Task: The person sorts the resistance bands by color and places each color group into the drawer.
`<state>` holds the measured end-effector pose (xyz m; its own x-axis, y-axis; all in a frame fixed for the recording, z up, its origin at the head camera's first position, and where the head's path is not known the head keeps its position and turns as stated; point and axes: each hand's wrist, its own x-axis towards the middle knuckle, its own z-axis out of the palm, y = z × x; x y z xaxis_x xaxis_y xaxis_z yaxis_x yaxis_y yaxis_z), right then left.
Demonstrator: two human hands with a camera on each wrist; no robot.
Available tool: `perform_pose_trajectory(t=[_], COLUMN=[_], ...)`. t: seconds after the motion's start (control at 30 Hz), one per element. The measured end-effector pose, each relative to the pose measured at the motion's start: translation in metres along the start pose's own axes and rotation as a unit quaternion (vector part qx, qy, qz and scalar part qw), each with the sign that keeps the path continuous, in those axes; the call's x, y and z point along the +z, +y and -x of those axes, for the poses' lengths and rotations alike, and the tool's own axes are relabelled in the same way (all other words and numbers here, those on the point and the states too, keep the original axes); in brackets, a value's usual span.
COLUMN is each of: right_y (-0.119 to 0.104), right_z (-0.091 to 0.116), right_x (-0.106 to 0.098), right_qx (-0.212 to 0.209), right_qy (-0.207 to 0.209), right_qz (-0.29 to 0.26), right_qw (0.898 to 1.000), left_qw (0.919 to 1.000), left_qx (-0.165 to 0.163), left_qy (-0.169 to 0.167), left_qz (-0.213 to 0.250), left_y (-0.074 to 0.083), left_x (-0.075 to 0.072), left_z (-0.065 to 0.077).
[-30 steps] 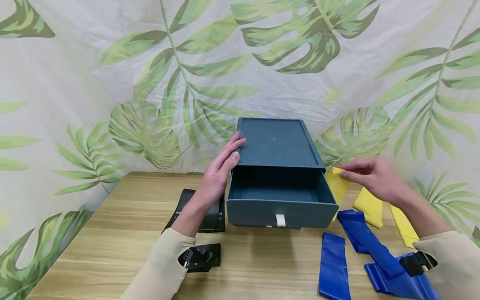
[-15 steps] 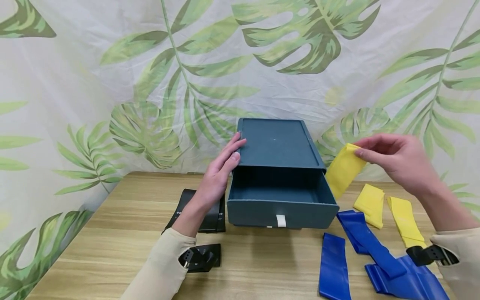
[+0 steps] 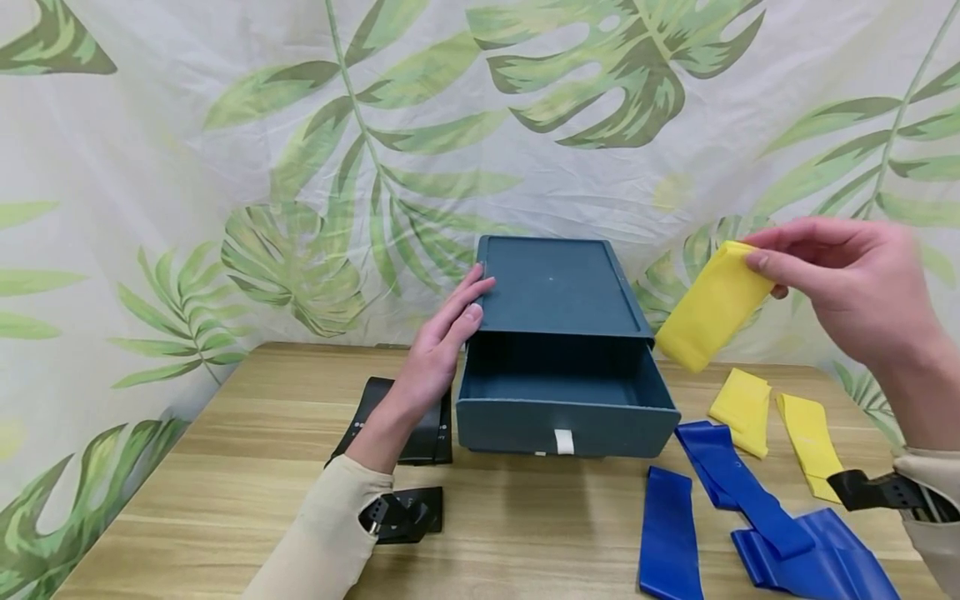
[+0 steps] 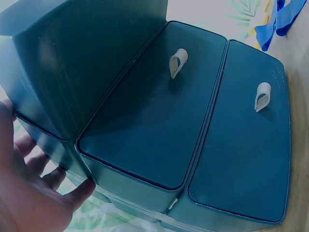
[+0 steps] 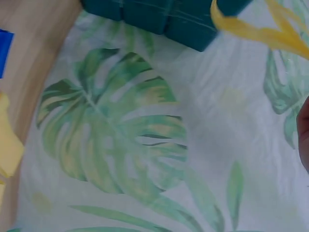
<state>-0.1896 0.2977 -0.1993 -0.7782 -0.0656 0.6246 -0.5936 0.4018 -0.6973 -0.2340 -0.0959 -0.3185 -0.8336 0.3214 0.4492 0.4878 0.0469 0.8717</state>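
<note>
A dark blue-green drawer unit (image 3: 555,287) stands at the back of the table, its top drawer (image 3: 510,429) pulled out. My left hand (image 3: 431,354) rests against the unit's upper left side, fingers extended; the left wrist view shows that hand (image 4: 36,193) beside the shut lower drawers (image 4: 149,111) with white pull tabs. Right of the unit, my right hand (image 3: 862,287) pinches one end of a yellow resistance band (image 3: 712,308) between thumb and fingers, and the band hangs in the air. Only a sliver of the right hand (image 5: 304,135) shows in the right wrist view.
Two more yellow bands, one (image 3: 741,412) nearer the unit and another (image 3: 810,442), lie on the right. Several blue bands (image 3: 670,533) are in front of them. Black bands (image 3: 427,433) lie left of the unit, partly behind my left arm. A leaf-print cloth (image 3: 300,150) hangs behind the table.
My right hand has lifted the yellow band up and to the right, away from the drawer unit's right side. My left hand has stayed on the unit.
</note>
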Motion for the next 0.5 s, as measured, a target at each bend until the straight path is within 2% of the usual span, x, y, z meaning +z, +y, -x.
perform_pose_trajectory(t=[0.07,0.13,0.2,0.3,0.4,0.5], right_y=[-0.005,-0.009,-0.014,-0.021,-0.027,-0.035], right_z=[-0.004,-0.007,-0.010,-0.016,-0.021,-0.023], right_x=[-0.001,-0.002,-0.002,-0.002,-0.002,0.002], right_qx=[-0.020,-0.036,-0.048,-0.060,-0.074,-0.084], right_qy=[0.001,0.000,0.000,-0.007,-0.026,-0.044], right_qz=[-0.067,-0.129,-0.167,-0.203,-0.249,-0.256], right_qw=[0.998,0.991,0.985,0.977,0.965,0.962], left_qw=[1.0000,1.0000,1.0000,1.0000,1.0000,1.0000], left_qx=[-0.001,-0.001,0.000,0.000,-0.001,-0.001], left_qy=[0.002,0.002,0.002,0.002,0.001,0.001], left_qz=[-0.001,0.000,0.000,0.000,-0.002,-0.003], left_y=[0.000,0.001,0.001,0.000,0.000,0.000], left_x=[0.000,0.000,0.000,0.000,0.000,-0.001], left_z=[0.000,0.000,-0.001,-0.001,-0.001,0.000])
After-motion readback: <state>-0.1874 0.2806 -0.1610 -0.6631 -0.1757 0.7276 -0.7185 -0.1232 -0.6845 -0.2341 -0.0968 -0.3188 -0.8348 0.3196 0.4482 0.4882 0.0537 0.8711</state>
